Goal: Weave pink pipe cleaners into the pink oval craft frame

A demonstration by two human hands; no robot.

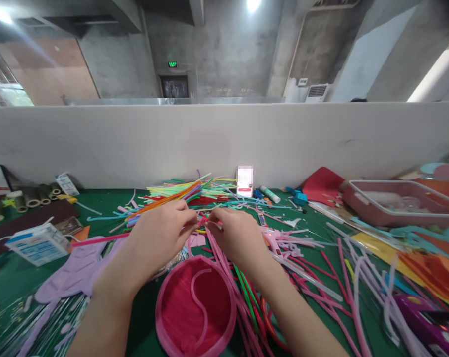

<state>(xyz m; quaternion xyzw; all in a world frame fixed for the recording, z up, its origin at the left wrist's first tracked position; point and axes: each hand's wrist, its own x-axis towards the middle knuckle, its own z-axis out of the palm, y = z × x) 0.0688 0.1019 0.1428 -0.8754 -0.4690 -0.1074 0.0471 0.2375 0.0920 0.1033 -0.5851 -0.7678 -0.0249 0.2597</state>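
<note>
My left hand (166, 230) and my right hand (239, 233) meet above the middle of the table, fingertips pinched close together. Between them shows a small bright pink piece of pipe cleaner (202, 219); the fingers hide much of it. Below the hands lies a round, deep pink piece with a thick pink rim (160, 302), and a curved pink pipe cleaner (205, 310) rests on it. Beyond the fingers spreads a heap of multicoloured pipe cleaners (187, 191). Under my left forearm sits a flat lilac shape (71, 272).
A lit phone (244, 181) leans against the white partition (224, 139). Pink pipe cleaners (328, 292) spread to the right, near a pink plastic tray (395, 218) and a purple tool (428, 322). At left stand a blue-and-white box (38, 245) and several dark rolls (31, 198).
</note>
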